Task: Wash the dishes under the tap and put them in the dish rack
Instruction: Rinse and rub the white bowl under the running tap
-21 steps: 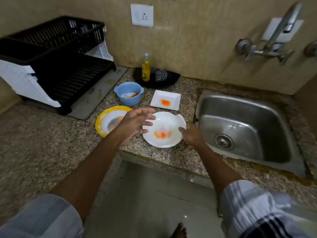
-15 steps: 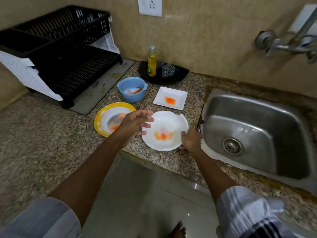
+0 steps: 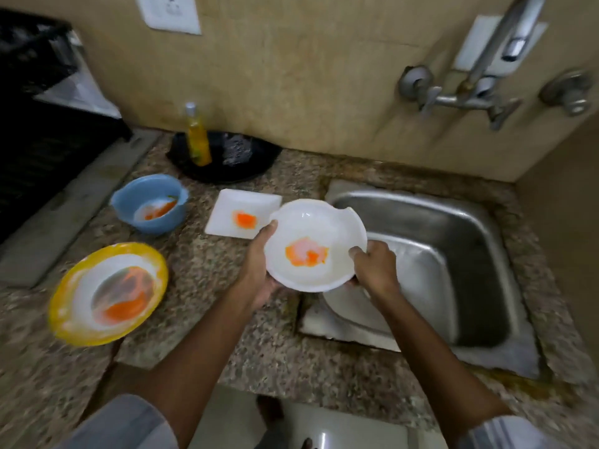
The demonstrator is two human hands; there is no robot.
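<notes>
A round white plate (image 3: pixel 321 228) with an orange stain in its middle is lifted off the counter, just left of the steel sink (image 3: pixel 453 254). My left hand (image 3: pixel 259 267) grips its left rim from below and my right hand (image 3: pixel 372 270) grips its right rim. A yellow-rimmed plate (image 3: pixel 68 306), a blue bowl (image 3: pixel 129 202) and a square white dish (image 3: pixel 227 209), all stained orange, lie on the counter. The tap (image 3: pixel 479 82) is on the wall above the sink. The black dish rack (image 3: pixel 35 131) stands at the far left.
A yellow soap bottle (image 3: pixel 197 137) and a steel scrubber (image 3: pixel 238 150) sit in a black dish (image 3: pixel 259 163) at the wall. A wall socket (image 3: pixel 168 11) is above. The granite counter (image 3: pixel 227 335) has a front edge near my arms, with the floor below.
Both hands have closed on the white plate and lifted it off the counter toward the sink. The view has shifted to the right and is blurred.
</notes>
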